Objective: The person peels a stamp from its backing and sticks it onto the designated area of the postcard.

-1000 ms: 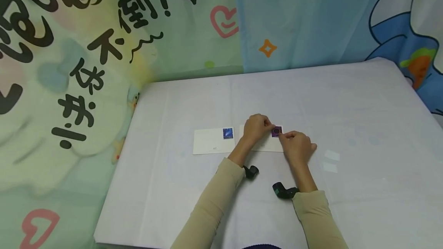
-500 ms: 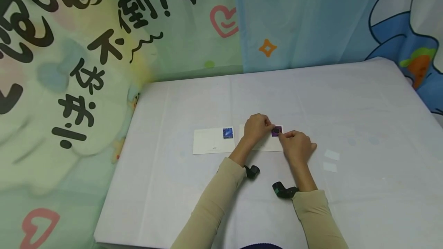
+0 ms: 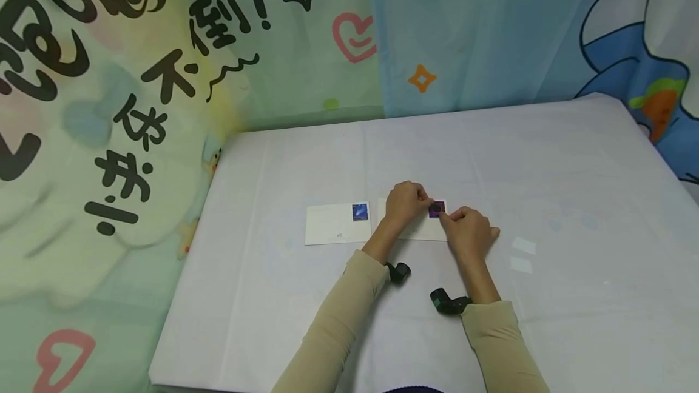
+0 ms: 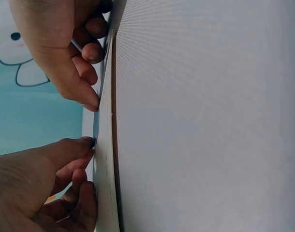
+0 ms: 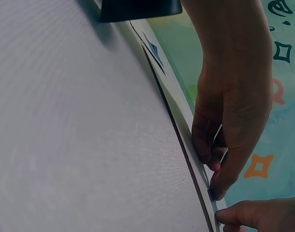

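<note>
Both hands meet at a small purple stamp (image 3: 436, 208) with a dark round design, at the upper right corner of the right-hand white envelope (image 3: 420, 232). The left hand (image 3: 405, 202) pinches its upper left edge with thumb and forefinger. At its lower right edge, the right hand (image 3: 469, 230) pinches it too. In the left wrist view the stamp (image 4: 95, 124) is a thin sliver between the left hand (image 4: 46, 179) and right hand (image 4: 60, 48); whether it lies flat cannot be told. The left forearm and hand cover the envelope's middle.
Left of it lies a second white envelope (image 3: 330, 226) with a blue stamp (image 3: 360, 211) at its upper right corner. Two small pale translucent squares (image 3: 522, 255) lie to the right on the white-covered table (image 3: 262, 296). A printed cloth backdrop (image 3: 464, 29) stands behind.
The hands and the stamp stay almost where they were. The head view has tilted very slightly.
</note>
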`<state>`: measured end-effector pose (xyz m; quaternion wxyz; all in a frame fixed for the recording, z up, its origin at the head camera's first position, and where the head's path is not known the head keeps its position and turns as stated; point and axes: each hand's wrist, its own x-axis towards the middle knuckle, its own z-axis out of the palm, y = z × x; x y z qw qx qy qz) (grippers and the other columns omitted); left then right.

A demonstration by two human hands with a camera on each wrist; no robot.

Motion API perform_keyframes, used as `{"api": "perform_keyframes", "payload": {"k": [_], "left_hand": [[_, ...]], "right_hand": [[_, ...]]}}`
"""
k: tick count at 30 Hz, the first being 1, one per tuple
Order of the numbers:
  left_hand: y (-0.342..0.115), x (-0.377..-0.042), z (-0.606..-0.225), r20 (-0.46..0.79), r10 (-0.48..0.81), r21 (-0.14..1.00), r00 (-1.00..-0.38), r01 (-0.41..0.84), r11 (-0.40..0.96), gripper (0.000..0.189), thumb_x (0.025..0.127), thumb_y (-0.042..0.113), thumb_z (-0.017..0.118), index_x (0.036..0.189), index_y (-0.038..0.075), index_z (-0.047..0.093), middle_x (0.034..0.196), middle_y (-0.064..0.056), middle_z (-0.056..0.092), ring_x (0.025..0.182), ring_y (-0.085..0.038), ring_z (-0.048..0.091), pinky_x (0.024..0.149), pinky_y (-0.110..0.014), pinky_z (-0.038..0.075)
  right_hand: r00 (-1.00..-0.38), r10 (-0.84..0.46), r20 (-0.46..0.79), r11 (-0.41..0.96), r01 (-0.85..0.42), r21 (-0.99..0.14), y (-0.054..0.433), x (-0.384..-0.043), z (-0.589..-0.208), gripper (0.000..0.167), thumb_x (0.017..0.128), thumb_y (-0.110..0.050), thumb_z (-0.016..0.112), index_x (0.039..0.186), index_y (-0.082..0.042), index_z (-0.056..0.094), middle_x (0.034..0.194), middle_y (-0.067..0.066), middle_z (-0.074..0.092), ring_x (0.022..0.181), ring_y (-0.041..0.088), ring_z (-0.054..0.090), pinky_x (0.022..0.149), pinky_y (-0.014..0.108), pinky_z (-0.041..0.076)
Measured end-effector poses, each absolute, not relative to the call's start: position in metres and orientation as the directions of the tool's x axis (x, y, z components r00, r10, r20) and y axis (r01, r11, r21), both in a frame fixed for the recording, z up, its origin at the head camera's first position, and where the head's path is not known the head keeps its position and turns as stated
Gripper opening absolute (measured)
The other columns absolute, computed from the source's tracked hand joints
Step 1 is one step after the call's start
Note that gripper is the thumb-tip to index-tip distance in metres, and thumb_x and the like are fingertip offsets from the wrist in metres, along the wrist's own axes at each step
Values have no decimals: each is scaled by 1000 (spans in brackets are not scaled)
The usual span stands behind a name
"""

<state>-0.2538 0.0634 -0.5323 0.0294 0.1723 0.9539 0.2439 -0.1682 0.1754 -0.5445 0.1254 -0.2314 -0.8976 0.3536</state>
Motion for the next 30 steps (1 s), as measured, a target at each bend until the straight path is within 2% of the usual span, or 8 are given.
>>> {"api": "perform_keyframes", "payload": {"k": [19,26,30], "left_hand": [[63,-255,-539,100,318,478,-943,326,815,22,78,36,73,70,17,69,64,9,57,54,-2,47,49,-14,35],[61,-255,-542,122,257,543,-959,281,791,29,73,36,78,82,14,59,62,9,52,52,-5,46,48,-17,33],[61,-254,-541,114,250,592,-961,268,760,30,74,31,78,89,13,59,63,8,54,52,-5,47,48,-17,34]], "right_hand": [[-859,506,77,645,317,-696,174,-167,-543,27,83,-27,67,71,-3,66,67,13,64,71,33,56,78,50,25],[-858,507,87,645,310,-698,174,-167,-544,26,82,-27,68,70,-4,66,67,12,64,71,34,57,77,50,25],[-858,505,94,651,308,-694,174,-167,-546,27,82,-27,68,70,-3,66,66,12,64,70,33,57,77,50,25]]}}
